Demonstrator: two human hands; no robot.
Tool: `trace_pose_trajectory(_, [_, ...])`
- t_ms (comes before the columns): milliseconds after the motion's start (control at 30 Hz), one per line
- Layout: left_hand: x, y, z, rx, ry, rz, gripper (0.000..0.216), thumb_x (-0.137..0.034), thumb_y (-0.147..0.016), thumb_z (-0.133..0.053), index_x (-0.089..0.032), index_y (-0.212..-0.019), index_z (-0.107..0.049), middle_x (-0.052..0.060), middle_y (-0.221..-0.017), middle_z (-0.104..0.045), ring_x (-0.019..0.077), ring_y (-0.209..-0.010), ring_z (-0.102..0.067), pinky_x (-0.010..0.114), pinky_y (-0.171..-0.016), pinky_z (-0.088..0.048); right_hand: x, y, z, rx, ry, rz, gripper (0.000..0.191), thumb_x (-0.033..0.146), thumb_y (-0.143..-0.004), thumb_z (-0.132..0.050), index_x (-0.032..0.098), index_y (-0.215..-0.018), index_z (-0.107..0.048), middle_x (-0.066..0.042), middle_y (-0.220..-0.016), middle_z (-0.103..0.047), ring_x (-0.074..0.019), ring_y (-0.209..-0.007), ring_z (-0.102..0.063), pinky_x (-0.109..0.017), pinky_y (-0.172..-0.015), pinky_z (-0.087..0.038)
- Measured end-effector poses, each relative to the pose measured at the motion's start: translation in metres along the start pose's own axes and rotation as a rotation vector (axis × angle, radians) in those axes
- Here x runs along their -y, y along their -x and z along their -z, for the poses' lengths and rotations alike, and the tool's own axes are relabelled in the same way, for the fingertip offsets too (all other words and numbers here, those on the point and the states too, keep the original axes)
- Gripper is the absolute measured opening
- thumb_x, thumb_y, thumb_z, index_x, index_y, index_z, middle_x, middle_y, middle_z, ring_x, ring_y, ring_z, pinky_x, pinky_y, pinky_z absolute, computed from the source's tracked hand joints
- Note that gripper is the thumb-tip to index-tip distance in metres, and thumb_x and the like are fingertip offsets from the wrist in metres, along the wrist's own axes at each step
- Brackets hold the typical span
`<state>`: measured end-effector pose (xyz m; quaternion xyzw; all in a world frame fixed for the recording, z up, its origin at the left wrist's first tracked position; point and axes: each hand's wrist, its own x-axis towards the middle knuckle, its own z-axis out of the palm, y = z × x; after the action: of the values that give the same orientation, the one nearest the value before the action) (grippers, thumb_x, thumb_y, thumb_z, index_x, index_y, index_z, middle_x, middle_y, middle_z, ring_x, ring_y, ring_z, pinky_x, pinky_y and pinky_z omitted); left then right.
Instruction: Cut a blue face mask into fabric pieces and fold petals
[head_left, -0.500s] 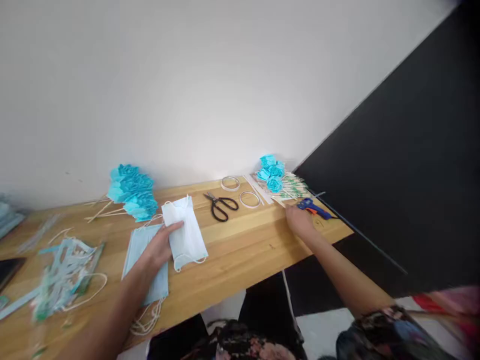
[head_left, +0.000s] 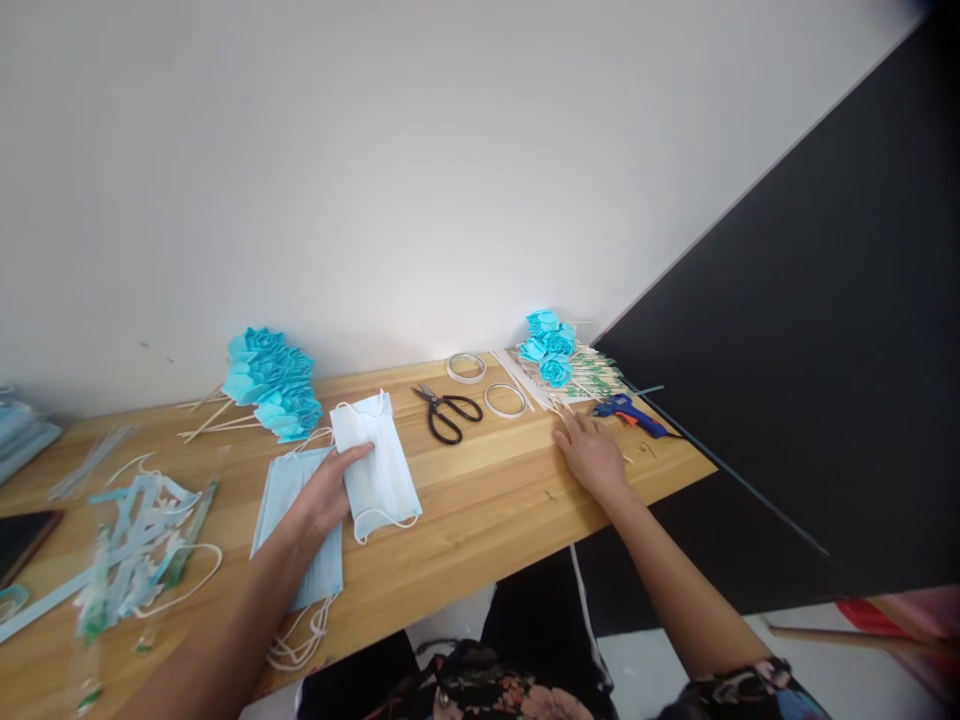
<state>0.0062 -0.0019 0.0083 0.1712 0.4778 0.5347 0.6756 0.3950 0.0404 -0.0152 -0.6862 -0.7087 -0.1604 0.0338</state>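
Note:
A white pleated face mask [head_left: 379,465] with ear loops is pinched in my left hand [head_left: 330,490], thumb on top. Beneath that hand lies a stack of light blue face masks [head_left: 279,500], their loops trailing over the table edge. My right hand [head_left: 592,450] rests palm down on the table, fingers stretched over a thin wooden stick [head_left: 556,403]; whether they grip it is hidden. Just beyond are many wooden sticks [head_left: 596,375] in wrappers, with blue flowers [head_left: 555,345] on them. To its right lies a blue glue gun [head_left: 637,415].
Black-handled scissors [head_left: 446,412] and two tape rolls, one nearer [head_left: 505,401] and one farther [head_left: 466,368], lie mid-table [head_left: 480,510]. Blue flowers on sticks [head_left: 274,385] lean by the wall. Mask scraps [head_left: 146,540] and a dark phone-like object [head_left: 22,545] are left.
My right hand has shifted slightly left, away from the glue gun, and its fingers have straightened toward the sticks. My left hand still holds the mask. The view has moved slightly.

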Motion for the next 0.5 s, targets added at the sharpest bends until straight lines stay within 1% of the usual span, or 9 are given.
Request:
trace_pose_trajectory(67, [0.0, -0.001, 0.0, 0.004, 0.013, 0.0, 0.02, -0.012, -0.074, -0.068, -0.011, -0.094, -0.065, 0.005, -0.077, -0.072, 0.0178, -0.063, -0.068, 0.028, -0.062, -0.056, 0.004, 0.004, 0.0, -0.051, -0.001, -0.015, 0.044, 0.027, -0.097, -0.038, 0.015, -0.138, -0.046, -0.015, -0.13, -0.058, -0.0284, -0.111, -0.052, -0.038, -0.089, -0.038])
trace_pose_trajectory(133, [0.001, -0.002, 0.002, 0.004, 0.012, -0.01, 0.021, -0.011, -0.074, -0.067, -0.011, -0.095, -0.065, 0.005, -0.077, -0.072, 0.0179, -0.063, -0.068, 0.028, -0.062, -0.056, 0.005, 0.005, 0.002, -0.07, 0.019, -0.039, 0.04, 0.021, -0.096, -0.038, 0.018, -0.133, -0.052, -0.014, -0.13, -0.058, -0.0291, -0.109, -0.052, -0.038, -0.084, -0.039])
trace_pose_trajectory(233, [0.002, -0.004, 0.006, 0.013, -0.002, -0.033, 0.022, -0.01, -0.075, -0.065, -0.011, -0.096, -0.065, 0.005, -0.078, -0.072, 0.0186, -0.064, -0.068, 0.028, -0.063, -0.057, 0.001, 0.001, 0.007, -0.041, 0.034, -0.054, 0.035, 0.016, -0.094, -0.039, 0.017, -0.121, -0.061, -0.015, -0.121, -0.063, -0.0282, -0.103, -0.054, -0.038, -0.082, -0.038])
trace_pose_trajectory(300, [0.003, -0.005, 0.007, 0.017, -0.01, -0.039, 0.022, -0.01, -0.075, -0.065, -0.012, -0.097, -0.065, 0.006, -0.079, -0.073, 0.0196, -0.066, -0.069, 0.029, -0.065, -0.057, -0.005, -0.002, 0.009, -0.014, 0.012, -0.076, 0.032, 0.017, -0.094, -0.041, 0.016, -0.115, -0.065, -0.015, -0.111, -0.065, -0.026, -0.097, -0.056, -0.035, -0.079, -0.038])
trace_pose_trajectory(367, [0.003, -0.005, 0.008, 0.013, -0.019, -0.042, 0.022, -0.011, -0.075, -0.065, -0.012, -0.097, -0.066, 0.007, -0.081, -0.073, 0.0205, -0.069, -0.07, 0.03, -0.066, -0.058, -0.01, -0.005, 0.009, 0.003, -0.026, -0.111, 0.03, 0.02, -0.094, -0.042, 0.017, -0.111, -0.066, -0.013, -0.103, -0.065, -0.0236, -0.091, -0.058, -0.032, -0.073, -0.038])
trace_pose_trajectory(433, [0.003, -0.005, 0.008, 0.009, -0.027, -0.041, 0.022, -0.012, -0.075, -0.066, -0.012, -0.097, -0.066, 0.008, -0.082, -0.073, 0.0212, -0.07, -0.07, 0.03, -0.067, -0.058, -0.015, -0.007, 0.008, 0.003, -0.061, -0.15, 0.03, 0.021, -0.094, -0.042, 0.019, -0.112, -0.066, -0.011, -0.098, -0.065, -0.0219, -0.086, -0.059, -0.03, -0.066, -0.037])
trace_pose_trajectory(500, [0.003, -0.005, 0.007, 0.011, -0.03, -0.04, 0.021, -0.012, -0.075, -0.065, -0.012, -0.097, -0.066, 0.008, -0.083, -0.073, 0.0215, -0.071, -0.07, 0.03, -0.067, -0.058, -0.018, -0.008, 0.005, -0.001, -0.085, -0.164, 0.031, 0.021, -0.094, -0.041, 0.02, -0.114, -0.065, -0.01, -0.097, -0.065, -0.0212, -0.082, -0.059, -0.03, -0.064, -0.035])
